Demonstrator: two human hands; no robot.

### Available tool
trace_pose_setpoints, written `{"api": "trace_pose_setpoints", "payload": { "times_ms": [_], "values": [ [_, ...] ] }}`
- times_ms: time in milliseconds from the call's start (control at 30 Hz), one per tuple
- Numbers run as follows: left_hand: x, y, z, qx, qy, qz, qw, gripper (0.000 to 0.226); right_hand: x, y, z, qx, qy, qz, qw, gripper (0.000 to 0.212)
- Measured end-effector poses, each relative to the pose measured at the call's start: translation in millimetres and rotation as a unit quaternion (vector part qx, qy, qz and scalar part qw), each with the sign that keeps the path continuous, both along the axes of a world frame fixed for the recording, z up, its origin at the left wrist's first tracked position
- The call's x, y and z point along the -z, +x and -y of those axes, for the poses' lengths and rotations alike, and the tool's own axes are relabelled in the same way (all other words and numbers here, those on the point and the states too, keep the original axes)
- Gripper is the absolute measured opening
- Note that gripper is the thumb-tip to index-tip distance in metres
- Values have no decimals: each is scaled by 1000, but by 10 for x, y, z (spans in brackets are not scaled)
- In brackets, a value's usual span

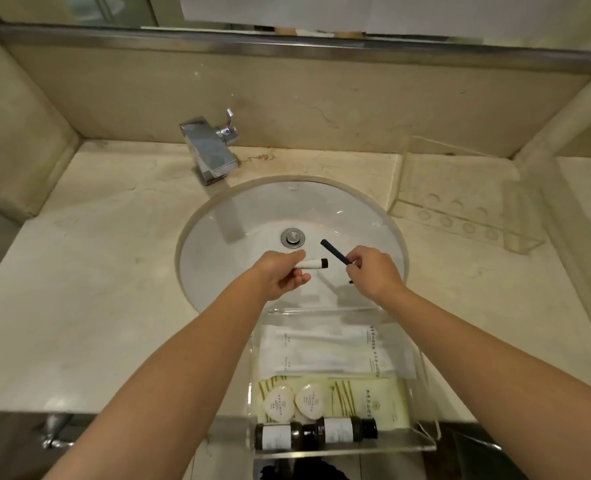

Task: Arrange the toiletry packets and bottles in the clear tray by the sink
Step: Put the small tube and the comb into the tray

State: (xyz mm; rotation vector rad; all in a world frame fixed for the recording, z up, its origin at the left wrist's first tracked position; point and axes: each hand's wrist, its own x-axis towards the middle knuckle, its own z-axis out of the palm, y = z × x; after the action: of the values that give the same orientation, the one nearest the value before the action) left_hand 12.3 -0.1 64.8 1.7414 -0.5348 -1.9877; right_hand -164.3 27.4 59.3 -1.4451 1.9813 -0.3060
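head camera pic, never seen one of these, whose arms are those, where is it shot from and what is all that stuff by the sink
There is no machine here. A person wears a wide-angle camera on the head, looking down, so the two bare arms are their own. The left hand holds a small white tube with a dark cap. The right hand holds a thin dark stick; what it is cannot be told. Both are over the white sink, with the faucet behind. Nearest the person is a clear tray holding white packets, two round soaps and two dark bottles. Another clear holder sits at the right.
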Motion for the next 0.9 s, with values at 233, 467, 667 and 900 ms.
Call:
{"api": "trace_pose_setpoints", "payload": {
  "times_ms": [233, 467, 667, 900],
  "values": [
    [-263, 39, -426, 127, -116, -13, 985, 11, -316, 22, -604, 59, -79, 85, 991, 3],
    [-417, 60, -779, 254, -152, 40, 954, 12, -451, -33, -1115, 9, -93, 46, 995, 4],
    [-380, 32, -1018, 325, -168, 100, 925, 18, -505, -177, -1490, -108, -51, -43, 992, 6],
    [-328, -46, -1219, 367, -205, 154, 894, 17, -480, -227, -1798, -201, -19, -130, 971, 7]
  ]
}}
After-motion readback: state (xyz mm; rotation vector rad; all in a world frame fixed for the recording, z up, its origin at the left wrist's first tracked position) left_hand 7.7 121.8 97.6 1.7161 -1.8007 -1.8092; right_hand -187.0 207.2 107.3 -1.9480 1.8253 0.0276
